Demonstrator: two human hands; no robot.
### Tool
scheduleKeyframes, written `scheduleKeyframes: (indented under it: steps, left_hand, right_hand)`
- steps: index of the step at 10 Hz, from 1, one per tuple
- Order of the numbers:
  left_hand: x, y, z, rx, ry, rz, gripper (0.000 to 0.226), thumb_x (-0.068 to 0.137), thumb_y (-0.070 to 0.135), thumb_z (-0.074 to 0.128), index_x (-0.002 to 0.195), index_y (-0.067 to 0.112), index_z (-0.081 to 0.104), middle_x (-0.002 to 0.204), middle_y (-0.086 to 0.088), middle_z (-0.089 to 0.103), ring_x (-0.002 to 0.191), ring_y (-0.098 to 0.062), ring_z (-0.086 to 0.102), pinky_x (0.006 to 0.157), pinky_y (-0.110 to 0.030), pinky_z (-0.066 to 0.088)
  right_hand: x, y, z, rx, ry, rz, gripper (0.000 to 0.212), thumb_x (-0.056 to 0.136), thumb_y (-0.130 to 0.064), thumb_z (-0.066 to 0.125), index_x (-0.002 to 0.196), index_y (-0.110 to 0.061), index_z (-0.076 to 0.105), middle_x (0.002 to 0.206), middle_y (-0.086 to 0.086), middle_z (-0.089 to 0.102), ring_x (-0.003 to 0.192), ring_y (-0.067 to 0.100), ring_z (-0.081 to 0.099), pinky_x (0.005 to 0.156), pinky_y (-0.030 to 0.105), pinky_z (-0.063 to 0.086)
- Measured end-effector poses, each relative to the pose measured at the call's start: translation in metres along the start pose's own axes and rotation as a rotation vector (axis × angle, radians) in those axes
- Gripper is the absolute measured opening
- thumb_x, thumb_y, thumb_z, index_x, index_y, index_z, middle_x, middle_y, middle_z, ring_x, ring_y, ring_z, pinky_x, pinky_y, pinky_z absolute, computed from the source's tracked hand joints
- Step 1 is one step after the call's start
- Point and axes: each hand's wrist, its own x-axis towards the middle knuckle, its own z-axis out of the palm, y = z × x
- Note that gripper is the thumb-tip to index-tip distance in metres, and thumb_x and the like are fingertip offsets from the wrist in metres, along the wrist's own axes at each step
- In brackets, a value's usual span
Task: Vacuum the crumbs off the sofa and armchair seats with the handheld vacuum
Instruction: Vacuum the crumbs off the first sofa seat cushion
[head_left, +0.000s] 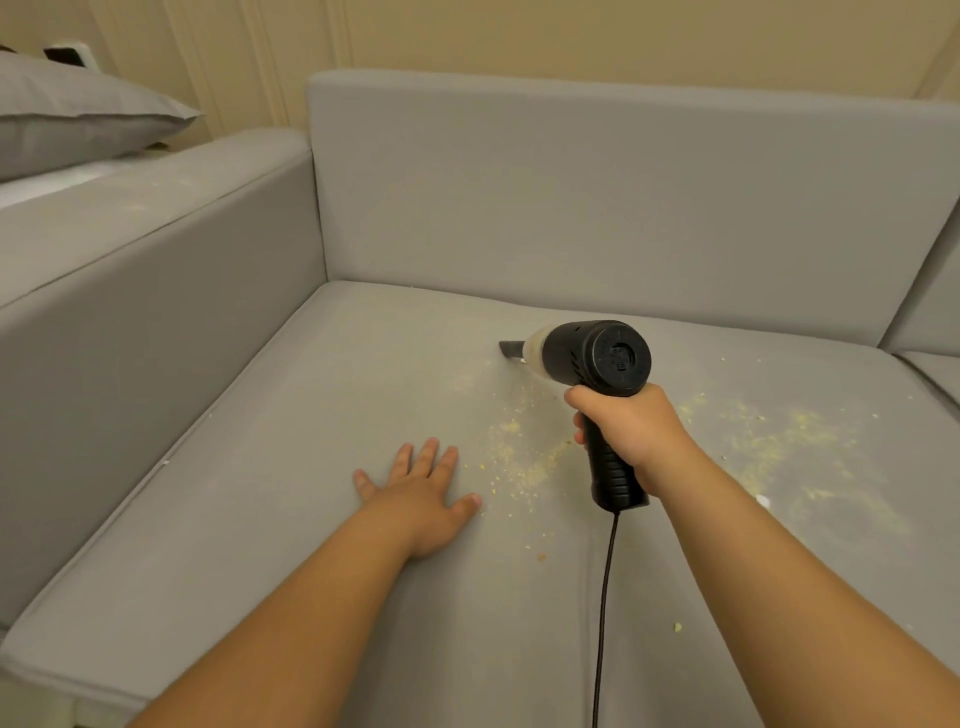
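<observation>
My right hand (631, 428) grips the handle of a black handheld vacuum (597, 358). Its dark nozzle points left and down and touches the grey sofa seat cushion (291, 467) near the backrest. A black cord (605, 597) hangs from the handle toward me. Yellow crumbs (519, 462) lie scattered on the seat just left of the vacuum handle, and a wider patch of crumbs (779, 436) spreads to the right of my right arm. My left hand (415, 488) rests flat on the cushion with fingers spread, left of the nearer crumbs.
The sofa's left armrest (156, 249) and backrest (597, 197) wall in the seat. A second seat cushion (935, 369) begins at the far right. A grey pillow (78, 114) lies beyond the armrest at the upper left. Cream curtains hang behind.
</observation>
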Motion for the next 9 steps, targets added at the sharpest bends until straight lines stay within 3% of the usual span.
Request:
scheduleKeyframes:
  steps: [2,5,7,9]
  left_hand:
    - [0.001,-0.002,-0.002,0.001,-0.004,-0.004,0.08,0.098,0.075,0.022,0.162,0.042,-0.011,0.169,0.016,-0.022,0.157,-0.016,-0.019,0.117,-0.074,-0.003]
    - [-0.005,-0.006,0.005,0.03,0.022,0.013,0.077,0.099,0.073,0.02,0.162,0.042,-0.011,0.168,0.014,-0.026,0.157,-0.017,-0.02,0.118,-0.073,-0.004]
    - [-0.008,-0.009,0.005,0.047,0.021,0.019,0.074,0.1,0.072,0.018,0.162,0.043,-0.011,0.17,0.012,-0.022,0.158,-0.018,-0.017,0.119,-0.072,-0.003]
    - [-0.008,-0.009,0.004,0.058,0.024,0.026,0.073,0.1,0.071,0.017,0.162,0.043,-0.009,0.17,0.013,-0.02,0.158,-0.018,-0.015,0.119,-0.071,-0.001]
  right_hand:
    - [-0.01,-0.004,0.001,-0.039,-0.167,0.004,0.016,0.087,-0.015,0.076,0.098,-0.004,0.073,0.074,0.013,0.073,0.066,0.024,0.068,0.081,0.046,0.062]
    - [-0.015,0.007,-0.006,-0.041,-0.052,-0.014,0.018,0.084,-0.016,0.077,0.098,-0.005,0.074,0.076,0.012,0.074,0.063,0.021,0.07,0.078,0.046,0.063]
    - [-0.032,0.0,-0.004,-0.151,-0.223,-0.057,0.014,0.086,-0.016,0.076,0.092,-0.004,0.073,0.072,0.008,0.073,0.063,0.02,0.07,0.075,0.041,0.061]
    - [-0.034,0.0,-0.015,-0.164,-0.232,-0.062,0.02,0.086,-0.015,0.075,0.094,0.003,0.072,0.072,0.011,0.073,0.066,0.023,0.069,0.076,0.044,0.061]
